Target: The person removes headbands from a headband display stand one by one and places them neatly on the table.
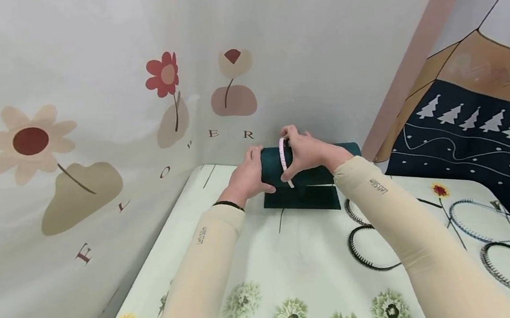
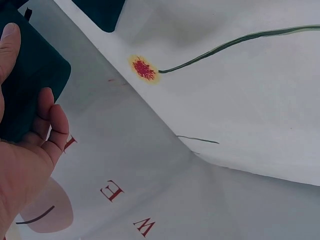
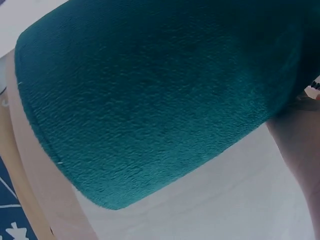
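Note:
A dark teal, velvety headband display stand (image 1: 271, 166) with a rounded roll and a flat base (image 1: 302, 201) stands at the table's far end. My left hand (image 1: 245, 177) grips the left end of the roll, fingers over the top and thumb low on the front. Around the roll sits a pink headband (image 1: 282, 157), pinched by my right hand (image 1: 307, 152) with the thumb at its lower front and fingers near its top. In the right wrist view the stand's roll (image 3: 150, 105) fills most of the picture. The left wrist view shows the left hand (image 2: 35, 155) against the roll's end.
Right of the stand lie black toothed headbands (image 1: 353, 252), partly behind my right forearm. Farther right are a blue headband (image 1: 462, 227) and another black headband (image 1: 496, 270). A flower-printed curtain (image 1: 319, 57) hangs directly behind the table (image 1: 267, 262).

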{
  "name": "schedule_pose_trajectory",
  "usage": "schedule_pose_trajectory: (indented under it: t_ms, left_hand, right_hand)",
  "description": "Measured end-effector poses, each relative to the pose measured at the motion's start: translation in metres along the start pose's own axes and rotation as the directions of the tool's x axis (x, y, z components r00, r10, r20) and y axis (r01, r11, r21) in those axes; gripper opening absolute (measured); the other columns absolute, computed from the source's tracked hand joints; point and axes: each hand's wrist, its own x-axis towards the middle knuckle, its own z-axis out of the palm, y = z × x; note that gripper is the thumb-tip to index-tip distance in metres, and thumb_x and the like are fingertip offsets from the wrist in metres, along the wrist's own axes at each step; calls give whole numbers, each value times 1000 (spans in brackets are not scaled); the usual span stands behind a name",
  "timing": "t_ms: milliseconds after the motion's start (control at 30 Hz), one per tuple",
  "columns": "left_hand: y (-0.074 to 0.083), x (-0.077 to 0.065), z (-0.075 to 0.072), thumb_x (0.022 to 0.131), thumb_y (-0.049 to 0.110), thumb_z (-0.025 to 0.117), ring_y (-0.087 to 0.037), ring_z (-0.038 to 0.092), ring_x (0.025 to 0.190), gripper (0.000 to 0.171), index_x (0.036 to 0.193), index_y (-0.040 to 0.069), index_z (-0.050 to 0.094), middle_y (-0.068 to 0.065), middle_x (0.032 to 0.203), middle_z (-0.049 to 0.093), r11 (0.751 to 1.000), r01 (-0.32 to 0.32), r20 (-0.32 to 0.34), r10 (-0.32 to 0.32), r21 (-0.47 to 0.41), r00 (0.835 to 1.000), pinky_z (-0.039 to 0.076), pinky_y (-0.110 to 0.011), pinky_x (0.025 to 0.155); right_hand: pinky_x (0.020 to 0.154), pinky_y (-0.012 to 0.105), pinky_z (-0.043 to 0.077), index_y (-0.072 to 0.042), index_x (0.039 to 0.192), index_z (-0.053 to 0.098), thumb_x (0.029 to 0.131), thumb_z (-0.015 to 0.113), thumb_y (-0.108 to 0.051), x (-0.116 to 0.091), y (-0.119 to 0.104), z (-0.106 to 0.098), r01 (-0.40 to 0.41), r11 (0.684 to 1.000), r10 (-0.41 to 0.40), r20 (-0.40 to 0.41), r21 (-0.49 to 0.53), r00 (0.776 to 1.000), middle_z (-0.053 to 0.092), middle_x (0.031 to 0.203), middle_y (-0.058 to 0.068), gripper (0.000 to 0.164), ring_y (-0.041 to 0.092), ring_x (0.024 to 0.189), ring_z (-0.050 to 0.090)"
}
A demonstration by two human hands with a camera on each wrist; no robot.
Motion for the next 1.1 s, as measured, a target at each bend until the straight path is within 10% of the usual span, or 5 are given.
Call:
schedule_pose_trajectory:
  t_ms: [333, 600, 867, 1100]
  left_hand:
    - [-3, -3, 1, 84, 33, 94, -34, 64, 118, 122, 169, 16, 7, -10, 170, 20, 1000, -7, -2, 7, -10, 1000, 58, -45, 109]
    - [-1, -1, 1, 83, 35, 94, -35, 67, 119, 123, 170, 14, 9, -10, 173, 18, 999, -33, -12, 33, 12, 999, 59, -45, 106]
    - [4, -1, 2, 83, 34, 94, -35, 67, 119, 124, 170, 14, 8, -10, 175, 16, 999, -48, -7, 48, -9, 999, 58, -44, 109]
    - [-2, -1, -2, 83, 39, 93, -28, 70, 87, 125, 170, 16, 7, -10, 175, 18, 1000, -15, 0, 15, 21, 1000, 62, -39, 92]
  right_hand:
    - [105, 44, 58, -7, 140, 35, 79, 96, -37, 12, -10, 7, 19, 998, -23, 64, 60, 998, 56, 134, 17, 92, 30, 113, 62]
    - [131, 62, 26, -19, 172, 11, 68, 100, -53, 21, -19, 11, -45, 974, 75, 126, -221, 989, 41, 168, 11, 141, 37, 145, 46]
    - [111, 58, 49, -21, 162, 31, 68, 98, -54, 14, -19, 3, -129, 948, 175, 138, -290, 975, 56, 148, 13, 120, 38, 131, 47]
    - [121, 61, 38, -13, 164, 31, 70, 93, -58, -10, 9, -14, -96, 948, 125, 78, -302, 989, 53, 154, 16, 122, 41, 140, 45]
